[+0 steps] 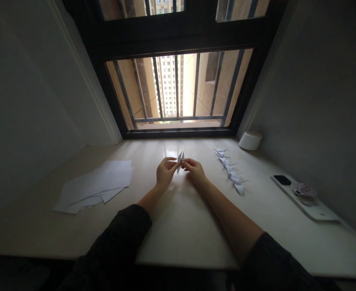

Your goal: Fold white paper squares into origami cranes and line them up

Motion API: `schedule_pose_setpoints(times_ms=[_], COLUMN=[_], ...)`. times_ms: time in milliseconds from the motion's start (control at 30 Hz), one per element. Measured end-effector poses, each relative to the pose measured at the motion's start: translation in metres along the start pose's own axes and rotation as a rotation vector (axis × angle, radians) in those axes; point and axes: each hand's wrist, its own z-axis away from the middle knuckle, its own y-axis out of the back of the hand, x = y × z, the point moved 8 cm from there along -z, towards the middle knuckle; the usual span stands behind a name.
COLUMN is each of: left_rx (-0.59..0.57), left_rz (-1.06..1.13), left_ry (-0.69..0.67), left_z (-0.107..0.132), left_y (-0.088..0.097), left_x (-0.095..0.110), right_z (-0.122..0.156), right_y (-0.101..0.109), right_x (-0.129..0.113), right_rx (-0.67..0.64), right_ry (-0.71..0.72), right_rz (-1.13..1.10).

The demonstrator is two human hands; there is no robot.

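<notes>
Between my two hands, above the middle of the white sill, is a small folded piece of white paper (180,157) with narrow points at its top. My left hand (166,171) pinches its left side between thumb and fingers. From the right, the fingertips of my right hand (195,169) close on the same paper. To the right lies a slanting row of several folded paper cranes (226,162) with thin points. On the left, a loose pile of white paper sheets (102,180) is spread out, overlapping.
A phone (305,198) with a grip on its back lies at the right by the wall. A white round container (250,140) stands at the back right corner. Behind the white sill (178,226) is a dark-framed window (178,132) with bars outside.
</notes>
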Motion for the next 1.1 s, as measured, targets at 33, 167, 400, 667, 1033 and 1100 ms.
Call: schedule_pose_setpoints(times_ms=[33, 167, 400, 667, 1033, 1100], left_rx=[-0.007, -0.074, -0.069, -0.017, -0.075, -0.084], left_rz=[0.05, 0.112, -0.027, 0.026, -0.051, -0.073], left_ry=[0.03, 0.126, 0.124, 0.224, 0.202, 0.191], left_z=[-0.001, -0.003, 0.0, 0.002, -0.004, -0.005], left_y=[-0.001, -0.006, -0.001, 0.002, 0.003, 0.003], left_x=[-0.004, -0.012, -0.007, -0.014, -0.015, -0.015], right_z=[0.0, 0.0, -0.003, -0.004, 0.002, 0.004], right_y=[0.001, 0.005, 0.009, 0.006, 0.006, 0.005], right_x=[0.0, 0.001, 0.004, 0.005, -0.009, -0.014], right_rx=[0.007, 0.046, 0.064, 0.053, 0.088, 0.089], right_ry=[0.004, 0.026, 0.076, 0.057, 0.145, 0.163], right_rz=[0.022, 0.092, 0.232, 0.243, 0.303, 0.347])
